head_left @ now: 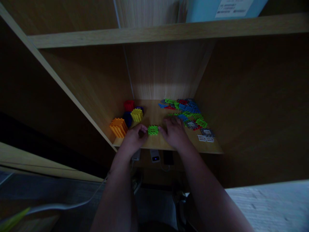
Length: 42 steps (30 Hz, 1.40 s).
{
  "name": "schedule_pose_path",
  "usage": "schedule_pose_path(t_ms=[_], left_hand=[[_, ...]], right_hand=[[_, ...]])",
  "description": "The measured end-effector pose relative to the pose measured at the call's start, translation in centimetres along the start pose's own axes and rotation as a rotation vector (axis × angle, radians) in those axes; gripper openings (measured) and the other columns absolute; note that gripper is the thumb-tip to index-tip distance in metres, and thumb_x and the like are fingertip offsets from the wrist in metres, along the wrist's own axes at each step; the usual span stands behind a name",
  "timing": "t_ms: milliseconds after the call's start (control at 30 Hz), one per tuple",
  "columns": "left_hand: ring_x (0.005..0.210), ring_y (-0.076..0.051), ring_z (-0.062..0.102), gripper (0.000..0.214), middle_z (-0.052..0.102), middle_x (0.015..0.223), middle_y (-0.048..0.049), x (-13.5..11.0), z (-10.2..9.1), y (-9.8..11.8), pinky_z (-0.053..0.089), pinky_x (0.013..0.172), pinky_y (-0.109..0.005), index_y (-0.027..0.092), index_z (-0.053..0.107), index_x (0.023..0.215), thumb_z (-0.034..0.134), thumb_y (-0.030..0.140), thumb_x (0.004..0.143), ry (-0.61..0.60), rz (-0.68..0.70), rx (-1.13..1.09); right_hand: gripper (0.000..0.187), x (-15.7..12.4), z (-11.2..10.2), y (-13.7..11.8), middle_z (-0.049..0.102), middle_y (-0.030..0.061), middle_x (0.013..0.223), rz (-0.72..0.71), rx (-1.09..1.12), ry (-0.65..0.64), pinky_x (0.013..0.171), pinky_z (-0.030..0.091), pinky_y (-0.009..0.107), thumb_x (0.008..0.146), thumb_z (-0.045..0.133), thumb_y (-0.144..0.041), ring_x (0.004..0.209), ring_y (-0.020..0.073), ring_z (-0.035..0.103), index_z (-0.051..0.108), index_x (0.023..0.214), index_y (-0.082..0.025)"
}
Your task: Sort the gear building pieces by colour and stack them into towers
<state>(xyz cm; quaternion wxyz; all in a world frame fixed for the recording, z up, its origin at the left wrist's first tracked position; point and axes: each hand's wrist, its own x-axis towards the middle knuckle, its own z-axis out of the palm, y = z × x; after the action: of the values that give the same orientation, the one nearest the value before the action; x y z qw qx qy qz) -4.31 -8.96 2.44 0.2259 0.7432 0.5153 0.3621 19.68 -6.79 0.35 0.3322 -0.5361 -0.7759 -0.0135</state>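
Observation:
A small green block made of toothed plastic tiles (153,130) sits near the front edge of a wooden desk (149,112). My left hand (134,136) is curled against its left side, fingertips pinching it. Spread a little and lying over the desk, my right hand (174,131) touches the block's right side with its thumb. A pile of loose green, blue and red tiles (185,111) lies just beyond my right hand.
Finished cubes stand at the back left: orange (118,127), yellow (136,114), blue (127,118) and red (129,105). Grey and white tiles (206,135) lie at the right front. Wooden partitions wall both sides, a shelf (154,32) overhead. Small devices (154,155) sit below the desk edge.

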Motion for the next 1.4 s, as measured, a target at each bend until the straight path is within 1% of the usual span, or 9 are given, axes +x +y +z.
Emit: schedule_pose_path(t_ms=[67,200,333,500,700,933,1067,1267,1400], left_hand=[[0.098,-0.022,0.076,0.017,0.079,0.104,-0.0032,0.00,0.02,0.02,0.061,0.094,-0.035,0.023,0.070,0.106,0.065,0.017,0.090,0.004,-0.003,0.002],[0.098,-0.022,0.076,0.016,0.078,0.103,-0.0032,0.02,0.09,0.03,0.060,0.092,-0.035,0.023,0.070,0.105,0.065,0.017,0.091,0.012,-0.002,0.001],[0.098,-0.022,0.076,0.016,0.079,0.103,-0.0038,0.03,0.15,-0.04,0.059,0.094,-0.035,0.022,0.070,0.104,0.065,0.015,0.091,0.018,-0.010,0.000],[0.097,-0.022,0.076,0.017,0.079,0.103,-0.0033,-0.04,0.12,-0.03,0.060,0.092,-0.034,0.023,0.070,0.105,0.066,0.014,0.090,0.022,-0.002,-0.001],[0.096,-0.022,0.076,0.016,0.079,0.102,-0.0030,-0.04,0.09,0.11,0.060,0.091,-0.035,0.023,0.071,0.104,0.066,0.014,0.091,0.025,-0.005,0.007],[0.097,-0.022,0.077,0.015,0.079,0.102,-0.0035,-0.06,0.09,0.12,0.060,0.094,-0.036,0.023,0.070,0.104,0.066,0.016,0.092,0.027,-0.004,0.005],[0.097,-0.022,0.077,0.013,0.079,0.102,-0.0034,-0.02,0.14,0.08,0.060,0.093,-0.034,0.022,0.071,0.104,0.066,0.017,0.093,0.027,-0.009,0.002],[0.096,-0.022,0.076,0.015,0.079,0.103,-0.0032,-0.03,0.10,0.06,0.059,0.091,-0.034,0.023,0.071,0.104,0.065,0.016,0.093,0.022,-0.009,0.007],[0.097,-0.022,0.076,0.017,0.079,0.103,-0.0032,-0.03,0.04,0.04,0.060,0.092,-0.035,0.023,0.071,0.105,0.065,0.015,0.092,0.023,-0.011,0.006]], right_hand=[[0.036,-0.16,0.60,0.22,0.073,0.0243,0.139,0.025,-0.029,0.007,0.126,0.030,0.076,0.108,0.065,-0.040,0.146,0.0476,0.052,0.069,0.134,-0.017],[0.035,-0.10,1.03,0.62,0.073,0.0203,0.140,-0.016,-0.031,-0.027,0.127,0.035,0.066,0.108,0.059,-0.032,0.142,0.0407,0.057,0.069,0.138,-0.018],[0.043,0.16,0.70,0.80,0.068,0.0217,0.147,0.056,-0.109,-0.071,0.125,0.037,0.061,0.107,0.058,-0.035,0.139,0.0403,0.056,0.068,0.143,-0.013],[0.030,0.32,0.46,0.69,0.072,0.0180,0.136,0.073,-0.133,-0.091,0.119,0.040,0.056,0.107,0.059,-0.035,0.132,0.0380,0.059,0.075,0.126,-0.018],[0.015,0.47,0.27,0.74,0.077,0.0125,0.118,0.065,-0.076,-0.093,0.116,0.042,0.052,0.104,0.066,-0.030,0.121,0.0343,0.064,0.076,0.111,-0.022],[0.012,0.62,0.40,1.07,0.078,0.0112,0.110,0.094,-0.100,-0.077,0.110,0.046,0.048,0.104,0.064,-0.024,0.111,0.0324,0.067,0.076,0.103,-0.021],[0.012,0.64,0.24,1.01,0.077,0.0135,0.110,0.093,-0.132,-0.052,0.107,0.047,0.047,0.102,0.065,-0.024,0.112,0.0337,0.066,0.076,0.102,-0.020],[0.011,0.76,0.21,0.95,0.079,0.0121,0.103,0.092,-0.092,-0.065,0.107,0.046,0.046,0.102,0.065,-0.021,0.106,0.0311,0.068,0.075,0.097,-0.020],[0.011,0.74,0.11,1.05,0.080,0.0105,0.103,0.082,-0.090,-0.060,0.107,0.046,0.045,0.103,0.066,-0.022,0.105,0.0298,0.070,0.076,0.099,-0.021]])
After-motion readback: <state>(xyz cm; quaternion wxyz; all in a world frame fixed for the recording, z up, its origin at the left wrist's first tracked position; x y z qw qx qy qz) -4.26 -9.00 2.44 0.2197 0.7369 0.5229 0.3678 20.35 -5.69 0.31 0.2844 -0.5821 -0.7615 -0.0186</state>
